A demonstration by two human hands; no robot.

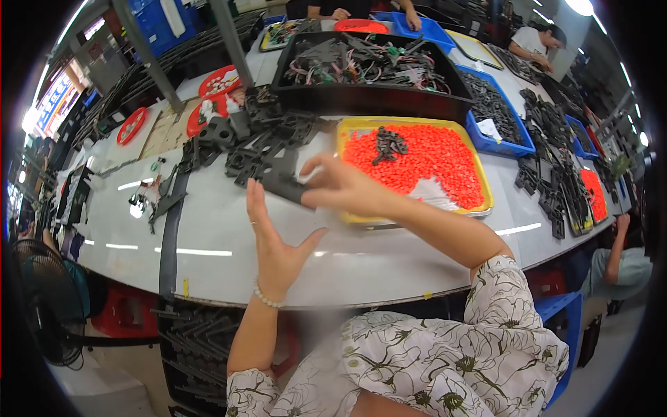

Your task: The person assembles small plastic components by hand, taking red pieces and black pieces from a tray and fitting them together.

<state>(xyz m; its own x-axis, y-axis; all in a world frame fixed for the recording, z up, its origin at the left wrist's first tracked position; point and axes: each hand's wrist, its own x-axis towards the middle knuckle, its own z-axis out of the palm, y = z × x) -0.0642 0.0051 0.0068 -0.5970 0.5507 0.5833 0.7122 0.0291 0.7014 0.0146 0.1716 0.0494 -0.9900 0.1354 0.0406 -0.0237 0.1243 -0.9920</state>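
From the dark fan at lower left, your white table curves rightward with bare room near its front edge, where your left hand hovers open-palmed, your right hand pinches a black plastic part, beside the yellow tray of orange pieces mid-frame.

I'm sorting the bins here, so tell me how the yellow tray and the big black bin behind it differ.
The yellow tray is shallow and bright; the black bin is deep and dark. The tray holds small orange pieces with a few dark parts on top; the bin holds tangled dark parts and wires. The tray sits nearer the right hand; the bin is farther back. Both are rectangular and rest on the white table.
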